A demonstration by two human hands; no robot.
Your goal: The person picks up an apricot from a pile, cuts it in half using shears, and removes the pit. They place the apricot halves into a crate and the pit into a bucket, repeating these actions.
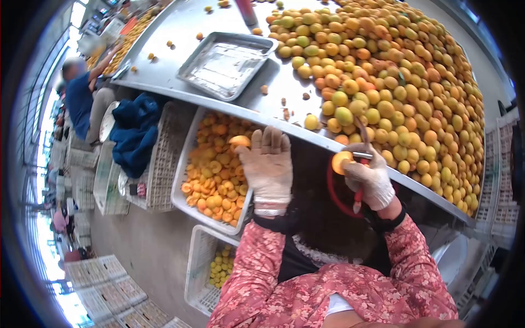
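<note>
The cut apricot [340, 163] sits at the fingertips of my right hand [373, 177], just on my side of the table edge, its pale orange face turned toward my left. I judge it light, soft and moist, so a hard pinch would bruise the flesh or make it slide; I would hold it by the skin around its rounded side and leave the wet face alone. My right grip is narrow, closed on that piece and also on a red-handled tool [358, 201], whose working end I cannot make out clearly. Stained gloves cover both my hands, and the cloth should give some bite on damp skin. My left hand [269, 167] is spread wide, fingers up, with 1 apricot half [239, 141] by the thumb; whether it touches, I cannot tell. That half is above a white tub [188, 147] of cut pieces [219, 188], which likely crush easily under weight. Beyond, on the metal table [164, 68], lie a shallow tray [221, 65] and, to the right, a big heap of whole apricots [404, 98], which look firmer and rounder, better cupped than pinched.
</note>
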